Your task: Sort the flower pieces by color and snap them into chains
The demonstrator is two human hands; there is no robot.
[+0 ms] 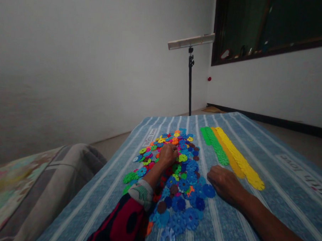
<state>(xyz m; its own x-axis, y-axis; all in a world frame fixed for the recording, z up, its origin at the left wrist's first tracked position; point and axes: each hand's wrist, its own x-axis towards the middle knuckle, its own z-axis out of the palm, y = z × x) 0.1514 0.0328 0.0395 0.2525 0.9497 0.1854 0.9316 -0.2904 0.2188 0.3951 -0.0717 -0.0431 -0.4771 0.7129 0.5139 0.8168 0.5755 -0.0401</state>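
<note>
Blue-and-white striped cloth fills the foreground, and with the heap as the clock's centre, we start close in! At six o'clock, mostly blue discs spill nearest us from the mixed pile of notched discs. Over to three, the right hand rests curled into a loose fist, just beside a blue disc; whether anything hides inside, I cannot tell. Deeper, towards twelve, the left hand dips fingers-down among the colours; those fingertips are buried, so no call on its grip. Picking through the pile looks like the step in hand, and the next move calls, I'd judge, for a clean pinch on one disc. Out between one and three run overlapping rows: yellow, amber, green. And the lettering! "With love" at three, partly cut off; "With love" again at eleven. Beyond, at twelve, a black stand backs it all.
</note>
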